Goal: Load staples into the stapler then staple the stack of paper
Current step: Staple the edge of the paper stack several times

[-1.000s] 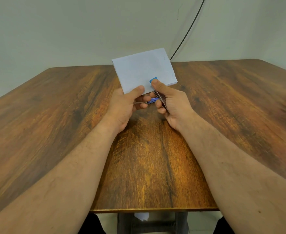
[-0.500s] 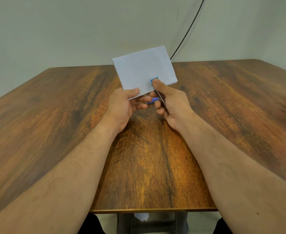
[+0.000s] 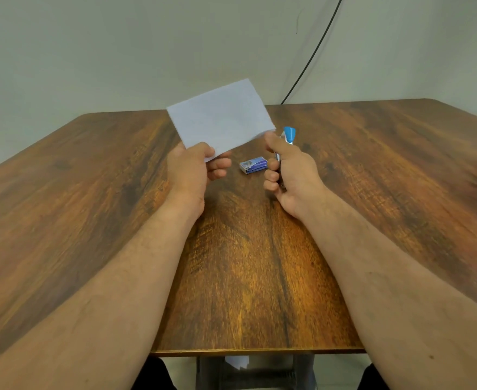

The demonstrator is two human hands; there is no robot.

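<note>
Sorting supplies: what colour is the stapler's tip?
Blue, on the stapler in the right hand; head view.

Soft, even light; faint shadows beneath the hands on the table (image 3: 91,209), whose edges bow and blur.

Nothing here that you can actually read. The little blue staple box (image 3: 253,165), lying between your left-hand fingertips (image 3: 222,164) and your right-hand fingers (image 3: 272,164), carries pale printing on its top, but it's too small and blurred to make out. The paper stack (image 3: 220,119) above your left thumb shows no legible marks.
</note>
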